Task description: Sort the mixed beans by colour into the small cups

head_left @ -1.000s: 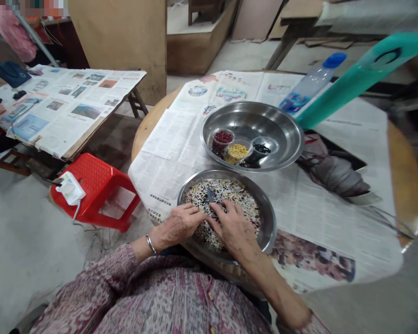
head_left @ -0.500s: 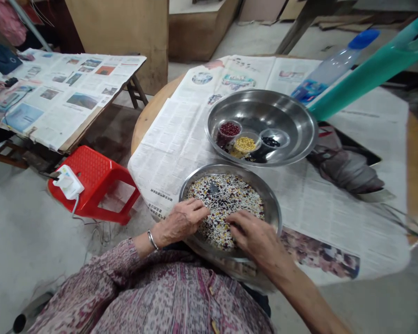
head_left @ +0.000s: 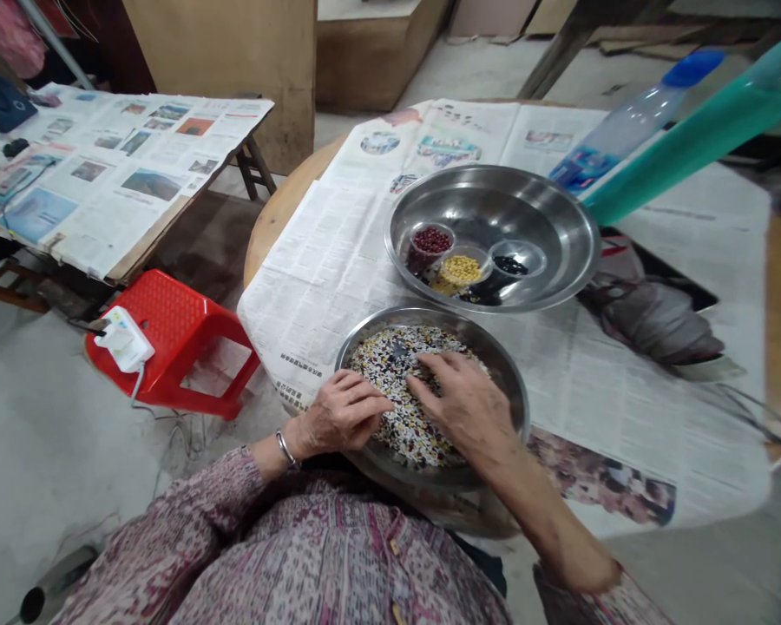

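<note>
A shallow steel bowl (head_left: 518, 395) stands before me at the table's near edge, with mixed white, black, yellow and dark red grains and beans (head_left: 413, 447) spread in it. Over its left side is my left hand (head_left: 347, 413), fingers bent and pressed together; whatever is between the tips is hidden. My right hand (head_left: 467, 406) reaches in from the right, its fingers apart just above or touching the grains. Behind, a larger steel basin (head_left: 563, 230) holds small clear cups of red beans (head_left: 430, 240), yellow beans (head_left: 461, 269) and black beans (head_left: 509, 265).
Newspaper (head_left: 318, 252) covers the round table. At the right are a plastic bottle (head_left: 618, 130), a green tube-like object (head_left: 690, 165) and a crumpled grey bag (head_left: 664, 321). A red stool (head_left: 169, 304) carries a white power strip (head_left: 125, 340). Another person's hand shows at the far left table.
My right hand has moved up and slightly away from me across the grains, and its fingers have spread. My left hand stays at nearly the same place.
</note>
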Demonstrator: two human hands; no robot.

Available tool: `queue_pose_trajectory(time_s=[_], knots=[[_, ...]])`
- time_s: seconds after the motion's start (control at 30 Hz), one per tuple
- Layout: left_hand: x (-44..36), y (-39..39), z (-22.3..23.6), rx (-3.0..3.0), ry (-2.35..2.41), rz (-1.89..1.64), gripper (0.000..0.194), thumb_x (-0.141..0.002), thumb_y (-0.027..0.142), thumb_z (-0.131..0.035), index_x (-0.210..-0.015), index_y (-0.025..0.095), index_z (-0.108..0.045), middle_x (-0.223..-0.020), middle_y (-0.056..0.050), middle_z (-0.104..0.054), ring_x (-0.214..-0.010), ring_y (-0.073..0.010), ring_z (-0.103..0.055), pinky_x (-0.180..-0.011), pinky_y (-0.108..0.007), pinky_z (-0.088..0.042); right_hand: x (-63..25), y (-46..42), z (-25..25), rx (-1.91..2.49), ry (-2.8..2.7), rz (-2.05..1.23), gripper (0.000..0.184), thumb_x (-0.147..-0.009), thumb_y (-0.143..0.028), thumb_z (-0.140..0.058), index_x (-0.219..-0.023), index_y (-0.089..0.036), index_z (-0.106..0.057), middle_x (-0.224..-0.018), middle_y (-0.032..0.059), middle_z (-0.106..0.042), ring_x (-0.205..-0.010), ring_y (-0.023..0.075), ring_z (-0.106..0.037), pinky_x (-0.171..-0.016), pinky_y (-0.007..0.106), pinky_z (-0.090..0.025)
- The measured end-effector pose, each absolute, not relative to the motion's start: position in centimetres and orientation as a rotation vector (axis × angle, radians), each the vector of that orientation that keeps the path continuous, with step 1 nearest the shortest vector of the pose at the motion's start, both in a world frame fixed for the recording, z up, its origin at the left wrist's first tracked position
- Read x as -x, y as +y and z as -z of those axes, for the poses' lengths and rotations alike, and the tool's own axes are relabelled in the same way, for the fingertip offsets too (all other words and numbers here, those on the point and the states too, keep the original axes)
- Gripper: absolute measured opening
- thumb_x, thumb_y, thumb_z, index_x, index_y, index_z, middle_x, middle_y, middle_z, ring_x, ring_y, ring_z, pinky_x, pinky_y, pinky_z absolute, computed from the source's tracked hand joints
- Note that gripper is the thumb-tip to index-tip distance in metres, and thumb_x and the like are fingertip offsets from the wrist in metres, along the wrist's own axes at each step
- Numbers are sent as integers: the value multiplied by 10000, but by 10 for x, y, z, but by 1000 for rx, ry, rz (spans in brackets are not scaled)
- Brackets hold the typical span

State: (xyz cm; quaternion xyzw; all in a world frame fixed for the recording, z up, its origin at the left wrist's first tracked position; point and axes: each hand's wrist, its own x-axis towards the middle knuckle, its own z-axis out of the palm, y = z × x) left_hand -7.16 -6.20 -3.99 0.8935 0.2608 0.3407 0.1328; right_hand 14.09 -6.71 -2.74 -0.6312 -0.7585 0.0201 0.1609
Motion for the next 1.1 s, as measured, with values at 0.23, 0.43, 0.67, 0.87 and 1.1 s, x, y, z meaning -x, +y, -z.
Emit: queue_pose_trajectory(time_s=[0.23,0.43,0.67,0.87,1.1], knots=[[70,-61,44,-2550,750,-1045,123,-878,152,-538,-970,174,-617,-808,-26,-690,-755,-139,-610,-739,-314,-498,-117,-52,37,1716,-2183,-497,185,-840,-118,-482,-845,-187,-654,-854,65,-643,-757,173,-571,-724,302,-438],[73,-64,39,-2458,761,-1178,261,-917,169,-552,-1178,163,-544,-1060,-98,-645,-990,-187,-613,-860,-369,-539,-107,-83,37,1404,-2075,-793,193,-840,-105,-485,-878,-204,-646,-867,37,-659,-790,152,-597,-749,283,-480],[76,-66,37,-2436,841,-1194,318,-937,239,-539,-1236,138,-500,-1146,-135,-579,-1118,-232,-553,-967,-434,-504,-96,-94,40,1208,-2412,-558,255,-883,-146,-509,-1092,-180,-652,-1115,107,-660,-1052,224,-565,-911,373,-519],[74,-65,37,-2446,859,-1149,278,-942,223,-529,-1213,163,-508,-1124,-119,-603,-1079,-222,-580,-939,-429,-513,-138,-81,37,1548,-2379,-232,244,-895,-141,-473,-1034,-199,-664,-1064,98,-644,-998,222,-569,-838,346,-509],[72,-64,36,-2460,862,-1137,215,-942,201,-527,-1152,156,-538,-1089,-114,-625,-1043,-205,-597,-917,-401,-520,-155,-48,35,1879,-2060,-4,361,-943,-301,-440,-1210,-166,-641,-1168,149,-634,-1074,283,-531,-887,428,-483]])
